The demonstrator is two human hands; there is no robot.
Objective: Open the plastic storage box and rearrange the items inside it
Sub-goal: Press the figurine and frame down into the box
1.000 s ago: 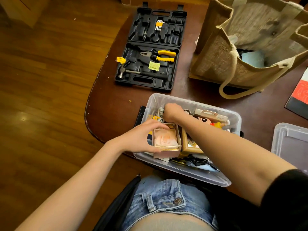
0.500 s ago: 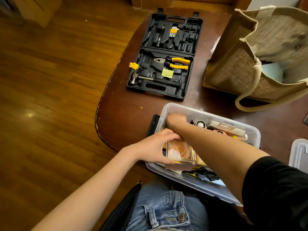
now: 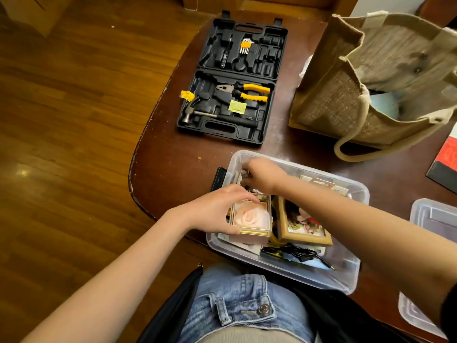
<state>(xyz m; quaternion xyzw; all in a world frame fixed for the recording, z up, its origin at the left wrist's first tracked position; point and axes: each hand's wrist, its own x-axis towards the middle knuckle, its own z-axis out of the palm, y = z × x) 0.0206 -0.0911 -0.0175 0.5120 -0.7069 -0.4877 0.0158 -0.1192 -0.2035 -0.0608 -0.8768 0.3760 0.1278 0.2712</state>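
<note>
A clear plastic storage box [image 3: 346, 280] stands open at the near edge of the dark table, packed with items. My left hand [image 3: 217, 209] grips a small gold-edged case holding a peach rose [image 3: 251, 219] at the box's left end. My right hand [image 3: 263, 174] reaches across into the far left corner, its fingers curled around small metal items [image 3: 244, 174] I cannot make out. A wooden picture frame [image 3: 303, 226] lies beside the rose case. Black cables [image 3: 296, 253] sit at the near side. Carded items [image 3: 321, 183] lie at the back.
The clear lid [image 3: 430, 219] rests to the right of the box. An open black tool case [image 3: 235, 80] with pliers, hammer and hex keys lies further back. A jute bag [image 3: 358, 95] stands back right. A red and black booklet [image 3: 445, 162] lies at the right edge.
My right hand has lifted slightly in the far left corner of the box. My left hand keeps hold of the rose case, which has tilted flatter. The picture frame has come into view.
</note>
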